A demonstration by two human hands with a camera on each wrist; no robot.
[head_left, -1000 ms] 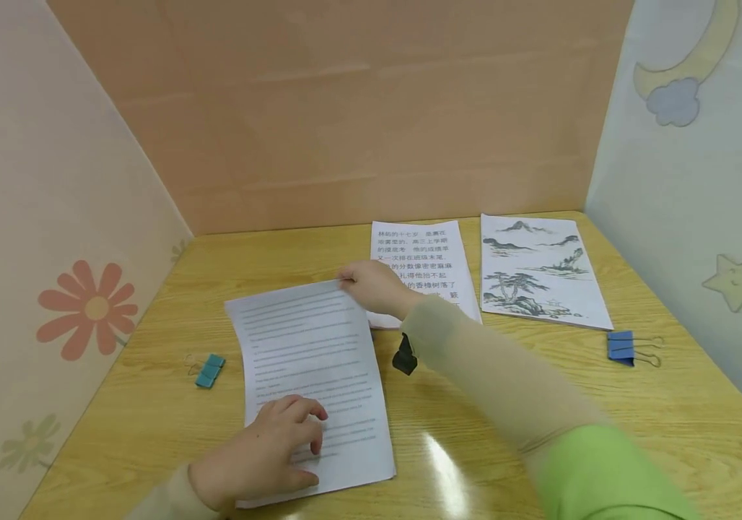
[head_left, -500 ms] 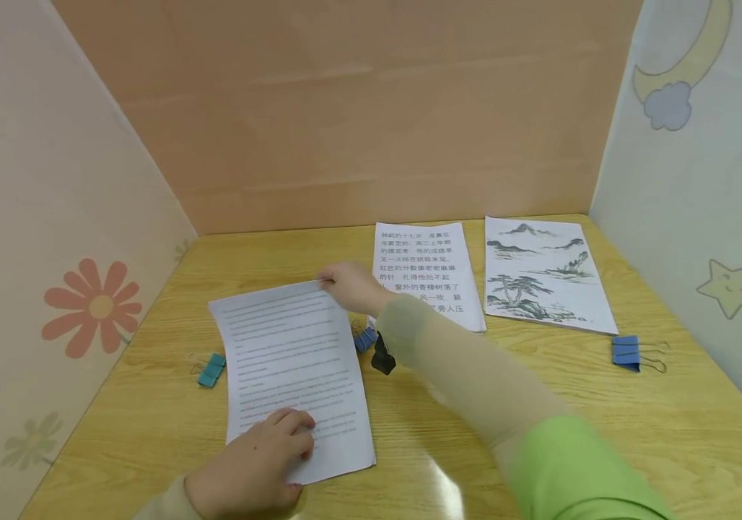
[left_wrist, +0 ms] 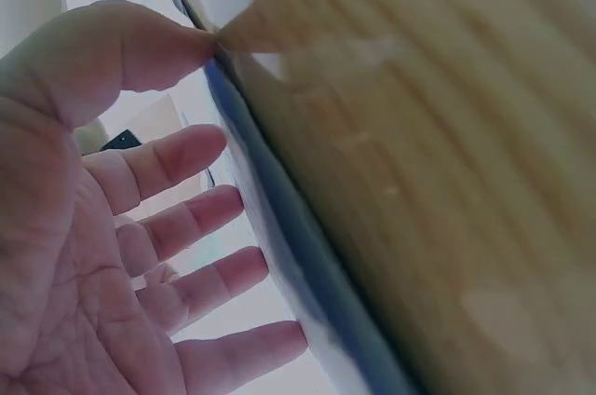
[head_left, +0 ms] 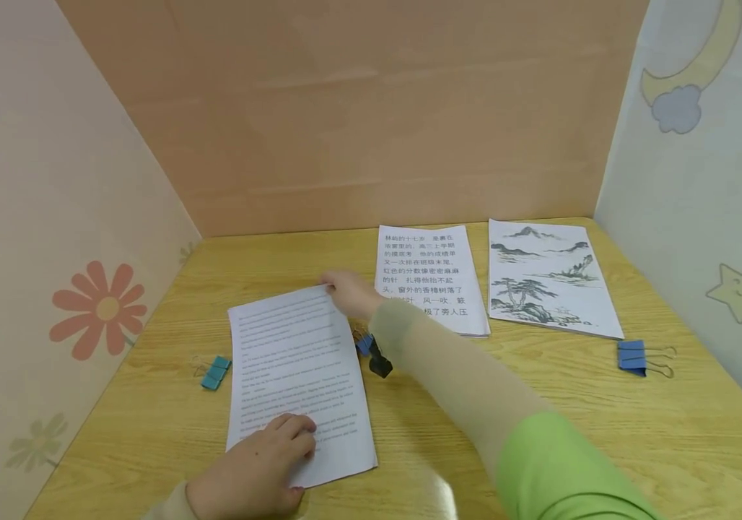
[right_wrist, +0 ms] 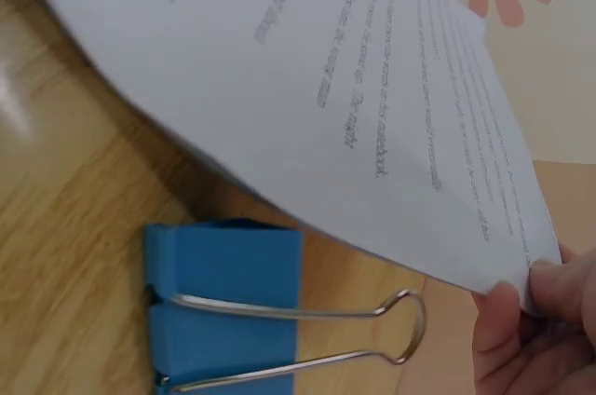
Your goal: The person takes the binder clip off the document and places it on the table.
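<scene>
A stack of printed paper (head_left: 299, 361) lies slanted at the left middle of the table, its far end lifted. My right hand (head_left: 353, 295) pinches its far right corner between thumb and fingers; the right wrist view shows the sheets (right_wrist: 307, 106) bending down from that grip (right_wrist: 540, 320). My left hand (head_left: 257, 466) lies over the near left part, fingers loosely bent. In the left wrist view, its fingertips touch the paper and its thumb (left_wrist: 172, 46) is at the edge. A blue binder clip (right_wrist: 228, 302) lies beside the stack, partly hidden by the right arm in the head view.
A teal binder clip (head_left: 216, 373) lies left of the stack. Behind my right forearm is a page stack with large Chinese text (head_left: 423, 267), and beside it a landscape picture sheet (head_left: 546, 278). Another blue binder clip (head_left: 632, 358) sits at right. Walls enclose the wooden table (head_left: 475, 462).
The paper stack and my right hand have shifted left, uncovering the blue clip beside it. My left hand has settled lower on the sheet. The view has tilted slightly.
</scene>
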